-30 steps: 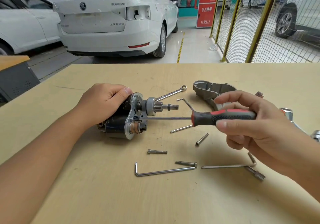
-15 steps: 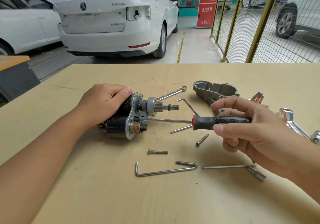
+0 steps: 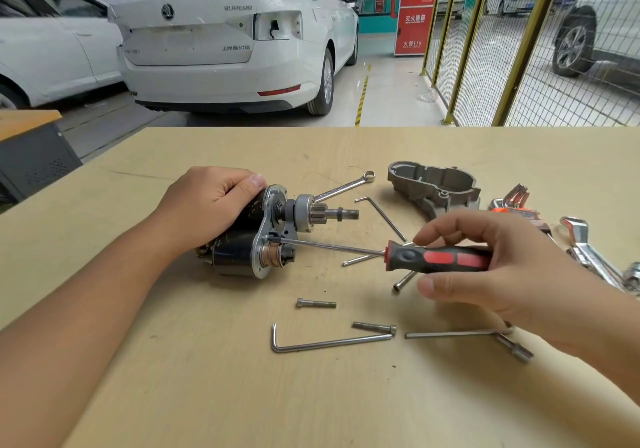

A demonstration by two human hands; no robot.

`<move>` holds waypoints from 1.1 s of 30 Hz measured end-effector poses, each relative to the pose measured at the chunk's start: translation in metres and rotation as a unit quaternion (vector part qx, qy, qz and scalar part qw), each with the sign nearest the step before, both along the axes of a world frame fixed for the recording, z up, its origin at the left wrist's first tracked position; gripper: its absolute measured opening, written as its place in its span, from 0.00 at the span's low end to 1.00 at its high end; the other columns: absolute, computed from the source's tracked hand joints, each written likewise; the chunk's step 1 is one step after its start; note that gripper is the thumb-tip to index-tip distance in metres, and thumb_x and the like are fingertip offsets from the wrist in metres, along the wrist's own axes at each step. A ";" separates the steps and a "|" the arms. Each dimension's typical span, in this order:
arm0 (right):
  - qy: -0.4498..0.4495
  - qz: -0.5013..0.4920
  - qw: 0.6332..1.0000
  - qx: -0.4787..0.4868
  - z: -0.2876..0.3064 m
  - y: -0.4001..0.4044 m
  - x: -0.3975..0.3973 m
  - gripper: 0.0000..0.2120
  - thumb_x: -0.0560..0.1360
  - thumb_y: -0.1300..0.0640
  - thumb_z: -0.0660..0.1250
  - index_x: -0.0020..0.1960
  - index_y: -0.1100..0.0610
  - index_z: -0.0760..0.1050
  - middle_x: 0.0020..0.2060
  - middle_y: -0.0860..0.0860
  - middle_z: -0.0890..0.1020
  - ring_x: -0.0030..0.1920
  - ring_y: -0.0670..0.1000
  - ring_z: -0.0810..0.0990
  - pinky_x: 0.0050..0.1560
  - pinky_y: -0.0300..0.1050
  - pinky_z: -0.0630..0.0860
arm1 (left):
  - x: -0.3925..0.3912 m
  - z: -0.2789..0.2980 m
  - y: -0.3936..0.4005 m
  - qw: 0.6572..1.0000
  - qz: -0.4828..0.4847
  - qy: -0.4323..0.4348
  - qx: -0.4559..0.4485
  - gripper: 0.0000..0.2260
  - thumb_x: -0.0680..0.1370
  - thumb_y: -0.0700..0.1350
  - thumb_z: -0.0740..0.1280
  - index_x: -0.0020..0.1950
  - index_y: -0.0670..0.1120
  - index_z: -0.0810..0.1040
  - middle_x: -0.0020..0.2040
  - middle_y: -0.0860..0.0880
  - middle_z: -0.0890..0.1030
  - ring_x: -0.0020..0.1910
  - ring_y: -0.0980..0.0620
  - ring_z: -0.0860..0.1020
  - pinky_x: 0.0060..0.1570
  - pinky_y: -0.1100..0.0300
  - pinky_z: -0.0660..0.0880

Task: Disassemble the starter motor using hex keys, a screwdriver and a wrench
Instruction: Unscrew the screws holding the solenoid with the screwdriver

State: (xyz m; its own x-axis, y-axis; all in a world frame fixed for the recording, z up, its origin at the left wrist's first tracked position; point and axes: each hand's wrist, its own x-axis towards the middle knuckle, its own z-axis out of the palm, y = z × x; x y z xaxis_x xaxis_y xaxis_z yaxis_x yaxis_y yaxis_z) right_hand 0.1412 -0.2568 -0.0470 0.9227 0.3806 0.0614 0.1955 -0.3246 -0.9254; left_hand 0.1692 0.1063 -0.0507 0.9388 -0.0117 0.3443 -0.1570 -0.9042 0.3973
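since the earlier frame the screwdriver (image 3: 408, 257) handle is turned, more red showing, and the right hand (image 3: 491, 267) fingers are loosened. the handle is cradled in that hand, its tip set on the motor (image 3: 249, 239) plate. the motor is gripped by the left hand (image 3: 207, 201) on the table (image 3: 173, 378). hex keys (image 3: 329, 342) and bolts (image 3: 315, 303) lie nearby.

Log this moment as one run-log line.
step: undoing plate screw | left hand: holds starter motor on table | right hand: holds screwdriver, tip at plate | housing cover: off, lying apart
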 end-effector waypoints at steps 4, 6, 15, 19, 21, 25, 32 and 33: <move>-0.111 -0.003 0.982 -0.150 -0.002 -0.001 0.000 0.24 0.62 0.24 0.71 0.46 0.41 0.83 0.40 0.47 0.82 0.40 0.48 0.81 0.40 0.46 0.75 | -0.001 0.001 -0.001 1.000 0.002 0.003 0.000 0.31 0.79 0.69 0.50 0.48 0.49 0.84 0.40 0.51 0.84 0.46 0.46 0.80 0.50 0.40 0.78; -0.145 0.013 0.974 -0.176 -0.002 -0.001 -0.001 0.26 0.65 0.24 0.62 0.42 0.44 0.83 0.39 0.47 0.78 0.40 0.47 0.78 0.38 0.43 0.70 | -0.002 0.002 -0.001 1.000 0.001 0.005 0.000 0.31 0.79 0.69 0.50 0.48 0.48 0.84 0.40 0.51 0.84 0.46 0.45 0.80 0.50 0.40 0.78; -0.234 0.042 0.943 -0.234 -0.006 -0.001 -0.005 0.19 0.69 0.30 0.67 0.44 0.44 0.71 0.36 0.43 0.78 0.39 0.47 0.76 0.34 0.42 0.68 | -0.006 0.005 -0.005 1.000 0.007 0.002 0.002 0.27 0.79 0.67 0.52 0.49 0.51 0.84 0.41 0.51 0.85 0.47 0.44 0.81 0.51 0.40 0.78; -0.231 0.039 0.950 -0.208 -0.007 -0.002 -0.005 0.19 0.65 0.29 0.69 0.45 0.42 0.74 0.35 0.44 0.81 0.38 0.47 0.78 0.36 0.43 0.73 | -0.006 0.004 -0.004 1.000 0.001 -0.008 -0.007 0.25 0.81 0.65 0.55 0.48 0.51 0.85 0.41 0.51 0.85 0.47 0.45 0.81 0.51 0.41 0.78; -0.245 0.046 0.946 -0.207 -0.006 -0.003 -0.005 0.19 0.67 0.29 0.65 0.44 0.43 0.78 0.36 0.45 0.80 0.41 0.47 0.79 0.41 0.43 0.73 | -0.006 0.002 -0.006 0.998 -0.020 -0.063 -0.019 0.16 0.83 0.57 0.63 0.48 0.50 0.87 0.43 0.54 0.86 0.48 0.48 0.82 0.53 0.47 0.79; -0.267 0.063 0.935 -0.225 -0.004 -0.003 -0.004 0.19 0.72 0.33 0.60 0.40 0.47 0.79 0.38 0.42 0.76 0.44 0.45 0.76 0.46 0.42 0.71 | -0.015 0.008 -0.026 0.972 -0.072 -0.223 0.014 0.07 0.81 0.44 0.71 0.53 0.43 0.87 0.48 0.53 0.85 0.51 0.52 0.82 0.57 0.66 0.74; -0.306 0.073 0.923 -0.222 -0.005 -0.003 0.000 0.10 0.74 0.41 0.68 0.47 0.47 0.80 0.42 0.41 0.76 0.45 0.45 0.76 0.45 0.40 0.71 | -0.044 0.012 -0.087 0.932 -0.223 -0.237 0.157 0.11 0.82 0.47 0.67 0.51 0.43 0.87 0.46 0.47 0.84 0.45 0.42 0.77 0.47 0.46 0.74; -0.309 0.066 0.924 -0.214 -0.005 -0.004 0.001 0.10 0.73 0.42 0.70 0.48 0.47 0.80 0.43 0.41 0.76 0.45 0.46 0.76 0.45 0.41 0.72 | -0.047 0.010 -0.093 0.932 -0.226 -0.220 0.178 0.12 0.83 0.49 0.66 0.51 0.44 0.87 0.47 0.49 0.84 0.46 0.42 0.77 0.46 0.45 0.74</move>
